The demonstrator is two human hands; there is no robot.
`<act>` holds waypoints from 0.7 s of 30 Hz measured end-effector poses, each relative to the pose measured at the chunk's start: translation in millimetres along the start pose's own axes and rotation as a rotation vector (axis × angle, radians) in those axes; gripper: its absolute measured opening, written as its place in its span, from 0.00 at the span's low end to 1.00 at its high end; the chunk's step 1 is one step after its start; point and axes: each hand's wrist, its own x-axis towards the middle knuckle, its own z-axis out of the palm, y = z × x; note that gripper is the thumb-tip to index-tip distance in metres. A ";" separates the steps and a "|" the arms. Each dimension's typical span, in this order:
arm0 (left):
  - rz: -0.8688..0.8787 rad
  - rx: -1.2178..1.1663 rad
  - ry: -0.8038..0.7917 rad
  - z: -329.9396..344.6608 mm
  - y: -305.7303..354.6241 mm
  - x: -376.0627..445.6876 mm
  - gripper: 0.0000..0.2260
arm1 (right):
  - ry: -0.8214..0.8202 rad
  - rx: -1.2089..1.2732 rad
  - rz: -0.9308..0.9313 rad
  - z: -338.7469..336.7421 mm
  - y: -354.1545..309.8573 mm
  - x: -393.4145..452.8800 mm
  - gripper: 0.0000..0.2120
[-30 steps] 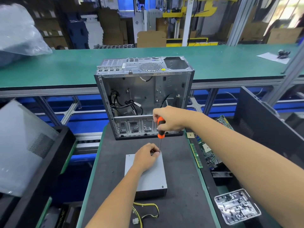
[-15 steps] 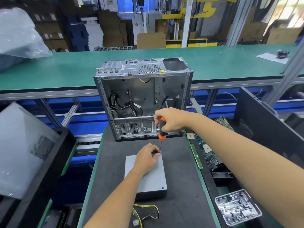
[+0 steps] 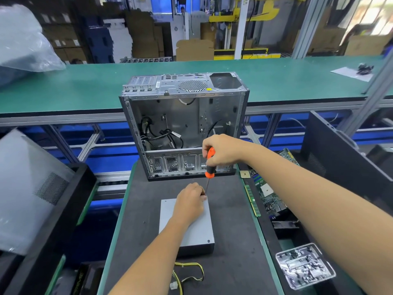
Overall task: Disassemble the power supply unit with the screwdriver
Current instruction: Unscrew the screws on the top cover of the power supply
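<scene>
- Head view: the power supply (image 3: 191,226), a grey metal box, lies flat on the dark mat (image 3: 138,209) in the middle of the bench, its yellow wires (image 3: 187,273) trailing off the near end.
- The right hand (image 3: 221,152) has its fingers wrapped round the orange handle of the screwdriver (image 3: 209,165), held nearly upright with the tip down at the box's far right corner.
- The left hand (image 3: 189,201) rests on the box top, fingers curled and pinching at the shaft tip; I cannot tell whether they also hold a screw.
- To do this step well, I judge: keep the shaft straight over the screw, press down while turning, and let the left hand stop the box sliding.
- Just behind stands the open computer case (image 3: 182,124); the right forearm works close to it.
- Circuit boards (image 3: 268,192) lie beside the mat on the right, with a clear tray of small parts (image 3: 304,267) nearer.
</scene>
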 end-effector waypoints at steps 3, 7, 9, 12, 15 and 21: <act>0.047 0.061 -0.008 -0.3 -0.8 0.1 0.06 | 0.016 0.005 0.007 1.4 1.9 -1.3 0.06; 0.070 0.091 0.002 0.3 0.2 -1.2 0.08 | 0.083 0.026 0.035 4.0 4.8 -1.5 0.05; 0.074 0.103 -0.001 0.7 0.6 -1.0 0.08 | 0.102 0.026 0.052 4.8 6.6 -1.9 0.05; 0.075 0.107 0.002 0.7 0.3 -1.7 0.09 | 0.103 0.038 0.063 5.2 8.6 -3.2 0.04; 0.071 0.134 -0.002 0.0 -0.2 -2.4 0.10 | 0.081 0.042 0.057 6.5 8.0 -4.3 0.02; 0.081 0.195 -0.028 -3.0 0.6 -2.5 0.11 | 0.127 0.000 0.052 9.5 4.0 2.2 0.06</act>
